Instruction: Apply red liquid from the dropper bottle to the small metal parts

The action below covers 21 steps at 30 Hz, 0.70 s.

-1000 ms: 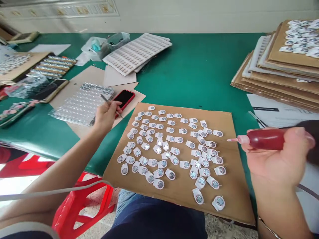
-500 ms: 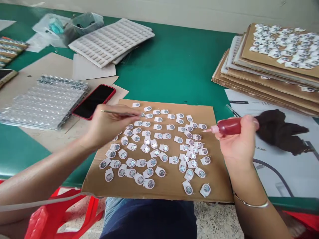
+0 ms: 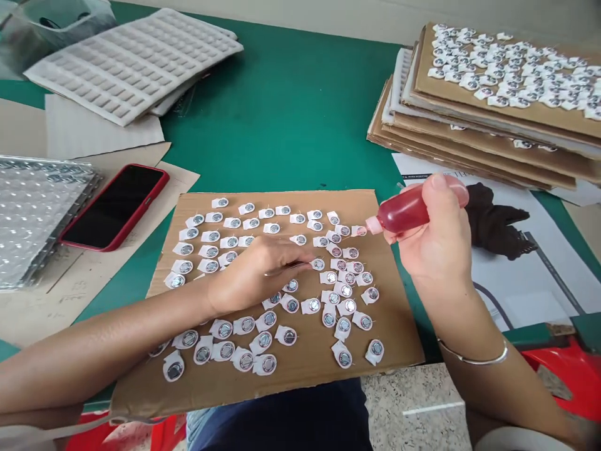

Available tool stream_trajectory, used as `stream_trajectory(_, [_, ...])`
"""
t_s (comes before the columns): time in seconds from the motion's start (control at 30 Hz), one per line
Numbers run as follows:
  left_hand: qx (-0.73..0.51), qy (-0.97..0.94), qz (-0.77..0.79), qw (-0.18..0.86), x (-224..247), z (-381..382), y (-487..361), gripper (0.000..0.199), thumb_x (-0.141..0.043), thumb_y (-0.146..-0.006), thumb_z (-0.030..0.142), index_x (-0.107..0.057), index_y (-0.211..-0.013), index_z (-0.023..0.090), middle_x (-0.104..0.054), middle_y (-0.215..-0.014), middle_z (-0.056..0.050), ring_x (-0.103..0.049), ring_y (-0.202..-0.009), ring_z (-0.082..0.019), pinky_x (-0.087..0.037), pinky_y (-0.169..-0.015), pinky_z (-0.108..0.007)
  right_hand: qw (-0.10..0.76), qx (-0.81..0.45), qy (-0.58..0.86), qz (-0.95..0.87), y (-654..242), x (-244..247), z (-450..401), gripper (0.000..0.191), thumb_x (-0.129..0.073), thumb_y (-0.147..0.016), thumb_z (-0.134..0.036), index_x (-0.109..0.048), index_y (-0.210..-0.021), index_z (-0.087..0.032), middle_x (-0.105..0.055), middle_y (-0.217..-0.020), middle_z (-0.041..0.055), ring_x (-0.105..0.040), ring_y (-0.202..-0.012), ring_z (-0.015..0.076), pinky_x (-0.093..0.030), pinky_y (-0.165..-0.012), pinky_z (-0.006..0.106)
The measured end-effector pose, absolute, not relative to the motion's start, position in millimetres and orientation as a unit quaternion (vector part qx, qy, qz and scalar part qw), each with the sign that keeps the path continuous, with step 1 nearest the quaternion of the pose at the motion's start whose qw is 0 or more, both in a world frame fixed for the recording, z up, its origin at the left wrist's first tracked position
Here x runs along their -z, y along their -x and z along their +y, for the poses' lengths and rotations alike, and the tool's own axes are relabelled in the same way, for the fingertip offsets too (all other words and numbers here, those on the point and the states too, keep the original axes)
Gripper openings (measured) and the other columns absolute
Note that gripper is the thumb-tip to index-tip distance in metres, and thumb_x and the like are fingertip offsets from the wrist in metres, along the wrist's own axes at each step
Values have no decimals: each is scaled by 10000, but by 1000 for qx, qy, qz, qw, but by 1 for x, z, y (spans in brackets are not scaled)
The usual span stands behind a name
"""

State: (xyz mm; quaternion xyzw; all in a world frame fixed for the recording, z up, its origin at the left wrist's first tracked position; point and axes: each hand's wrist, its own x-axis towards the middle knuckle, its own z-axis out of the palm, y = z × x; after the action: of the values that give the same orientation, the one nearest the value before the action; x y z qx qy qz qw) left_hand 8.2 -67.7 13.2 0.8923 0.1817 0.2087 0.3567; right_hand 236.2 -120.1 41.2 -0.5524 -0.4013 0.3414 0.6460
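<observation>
My left hand [image 3: 256,275] rests low over the middle of a brown cardboard sheet [image 3: 392,335], pinching slim metal tweezers [image 3: 288,269]. Their tips reach the small round metal discs on white paper tabs [image 3: 291,304], which lie in loose rows across the sheet. The hand hides some of these tabs. My right hand [image 3: 436,235] grips a red squeeze bottle [image 3: 402,210] with a pale pink nozzle. It is tilted down to the left, just above the sheet's right edge.
A green table runs beneath everything. A stack of cardboard sheets [image 3: 474,125] carrying more tabs stands at upper right, beside a dark cloth [image 3: 493,222] on white paper. A red-cased phone [image 3: 113,207], bubble wrap [image 3: 32,219] and a white moulded tray [image 3: 131,66] lie to the left.
My left hand has moved from the sheet's upper left edge inward over the tabs. The red bottle has risen and tilted, and the whole view has shifted downward and to the left.
</observation>
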Motion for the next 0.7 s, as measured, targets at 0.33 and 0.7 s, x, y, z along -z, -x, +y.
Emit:
stream_trajectory(0.33, [-181, -897, 143, 378, -10, -76, -8, 160, -460, -898, 124, -597, -980, 131, -673, -912, -58, -636, -787, -110, -520, -671, -219, 652, -326, 562, -390, -228, -9, -114, 230, -458, -862, -448, -420, -752, -249, -502, -609, -34, -586, -464, 133, -338, -305, 244])
stream_trajectory(0.7, [-149, -900, 157, 378, -8, -75, -8, 190, -441, -914, 152, -621, -956, 105, -677, -915, -83, -638, -796, -135, -518, -683, -247, 669, -360, 557, -336, -226, -11, -115, 258, -536, -810, -486, -508, -777, -232, -472, -540, -54, -585, -450, 137, -301, -301, 225])
